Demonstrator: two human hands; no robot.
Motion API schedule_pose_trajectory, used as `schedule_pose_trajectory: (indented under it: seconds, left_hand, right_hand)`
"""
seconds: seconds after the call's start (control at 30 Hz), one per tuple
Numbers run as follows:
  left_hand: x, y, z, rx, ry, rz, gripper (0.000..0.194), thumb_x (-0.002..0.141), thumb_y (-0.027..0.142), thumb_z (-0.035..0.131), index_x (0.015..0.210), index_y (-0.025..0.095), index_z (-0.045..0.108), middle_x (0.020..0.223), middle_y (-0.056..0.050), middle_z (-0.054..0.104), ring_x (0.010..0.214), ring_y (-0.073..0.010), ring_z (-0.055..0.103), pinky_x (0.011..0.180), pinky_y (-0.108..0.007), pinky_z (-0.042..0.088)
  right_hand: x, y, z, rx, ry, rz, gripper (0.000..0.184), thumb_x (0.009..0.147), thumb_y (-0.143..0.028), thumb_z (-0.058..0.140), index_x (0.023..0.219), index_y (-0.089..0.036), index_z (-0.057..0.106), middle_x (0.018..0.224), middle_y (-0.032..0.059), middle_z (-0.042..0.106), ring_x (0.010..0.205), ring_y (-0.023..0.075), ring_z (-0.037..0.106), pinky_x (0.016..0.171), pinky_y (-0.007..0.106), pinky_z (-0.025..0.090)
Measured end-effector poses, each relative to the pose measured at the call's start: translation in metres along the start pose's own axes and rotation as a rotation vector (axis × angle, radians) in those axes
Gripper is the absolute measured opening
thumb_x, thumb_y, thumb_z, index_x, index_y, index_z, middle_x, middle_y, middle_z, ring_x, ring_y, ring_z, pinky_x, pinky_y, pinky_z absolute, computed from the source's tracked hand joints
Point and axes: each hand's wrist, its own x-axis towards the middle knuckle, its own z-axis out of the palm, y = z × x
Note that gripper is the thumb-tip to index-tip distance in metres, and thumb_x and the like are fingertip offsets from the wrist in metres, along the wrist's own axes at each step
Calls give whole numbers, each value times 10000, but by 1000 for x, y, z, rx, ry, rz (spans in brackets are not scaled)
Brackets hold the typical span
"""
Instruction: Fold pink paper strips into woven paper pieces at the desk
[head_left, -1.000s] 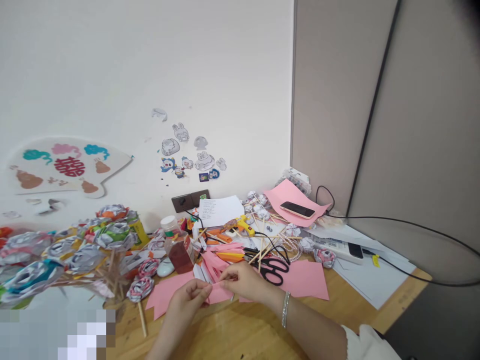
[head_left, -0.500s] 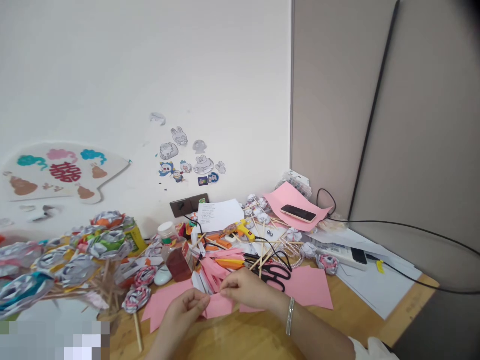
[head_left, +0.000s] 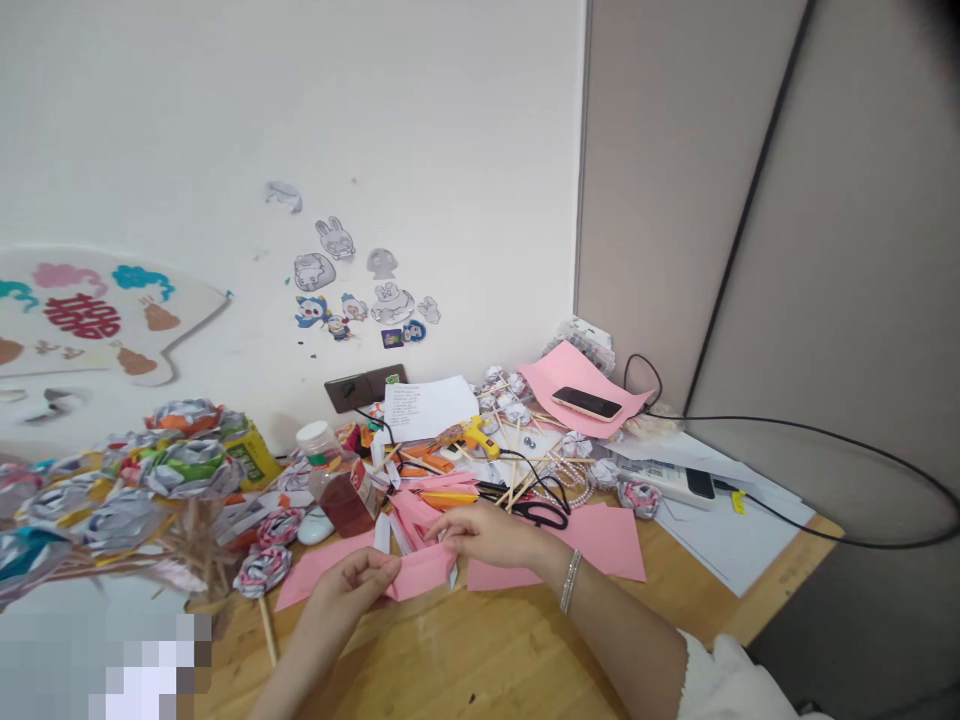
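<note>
Both of my hands pinch a small piece of pink paper (head_left: 420, 572) just above the wooden table (head_left: 465, 660). My left hand (head_left: 356, 585) grips its left end with curled fingers. My right hand (head_left: 487, 535), a silver bracelet on its wrist, holds the right end between thumb and fingertips. Larger pink sheets (head_left: 600, 540) lie flat under and beside the hands. Cut pink strips (head_left: 420, 510) are piled just behind my fingers.
Black scissors (head_left: 536, 513), wooden sticks and a yellow glue gun (head_left: 476, 435) lie behind the hands. A bunch of paper roses (head_left: 127, 480) fills the left. A phone (head_left: 587, 403) rests on pink paper at the back right; a black cable (head_left: 825, 440) loops past the table's right edge.
The view has swung right and up, so everything sits lower-left in frame. My hands keep their pinch on the pink piece and have drawn slightly apart.
</note>
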Motion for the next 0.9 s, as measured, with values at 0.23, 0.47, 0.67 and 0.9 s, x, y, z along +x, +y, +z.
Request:
schedule_pose_trajectory:
  seconds: [0.23, 0.47, 0.67, 0.9]
  left_hand:
    - [-4, 9, -4, 40, -105, -49, 331, 480, 491, 663, 526, 174, 582, 501, 17, 610, 559, -181, 596, 551, -256, 444]
    - [-6, 10, 1, 147, -81, 82, 324, 565, 495, 597, 628, 178, 617, 538, 36, 567, 505, -147, 533, 488, -228, 412]
    - [-4, 7, 4, 217, 34, 155, 312, 585, 487, 579, 510, 184, 565, 409, 48, 495, 422, -128, 471, 455, -216, 361]
    - [-5, 6, 11, 106, -29, 121, 293, 555, 460, 612, 513, 171, 576, 465, 35, 525, 473, -141, 494, 474, -230, 388]
  right_hand:
    - [0, -2, -9, -34, 115, -27, 267, 766, -138, 437, 992, -182, 573, 754, 7, 583, 664, 104, 513, 591, 190, 376]
    - [-1, -3, -7, -57, 91, -32, 259, 764, -139, 442, 976, -179, 585, 739, 8, 587, 664, 107, 515, 606, 198, 383]
    - [4, 0, 0, 114, 220, -27, 256, 799, -275, 446, 994, -169, 572, 844, 37, 595, 711, 126, 543, 637, 232, 415]
    - [10, 11, 9, 159, 310, 60, 225, 758, -306, 509, 886, -145, 601, 647, -2, 537, 562, 91, 468, 527, 196, 367]
